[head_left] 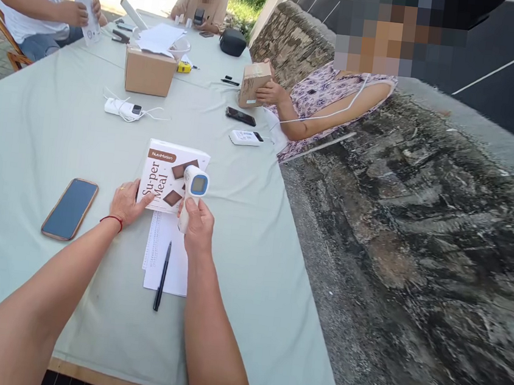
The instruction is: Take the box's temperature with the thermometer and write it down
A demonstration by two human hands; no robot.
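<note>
The person's left hand [128, 203] is closed on the left edge of a white box [161, 170] marked "Su-per Meal", thumb laid over the lower corner of its printed front. The right hand [199, 226] is wrapped round the handle of a white handheld thermometer [191, 195], thumb on the near side; I can't make out any reading on its blue-rimmed screen. The thermometer stands in front of the box's right part and hides some of the picture there.

The box is near the middle of the surface [253, 229], just past some papers [173, 263], whose top end it covers; I can't tell whether its lower edge rests on them. A black pen [163, 277] lies across the sheets, and a large phone [70, 209] sits left of the left hand.

Farther along, a white device [121, 108] lies with its cord looped over it, in front of a cardboard box [149, 73] with white sheets on top. Over to the right are a dark phone [241, 116] and another white device [245, 138], near a small carton [254, 85] that a seated person in a patterned top holds. Two more people sit toward the far end, one holding a long paper [81, 2].
</note>
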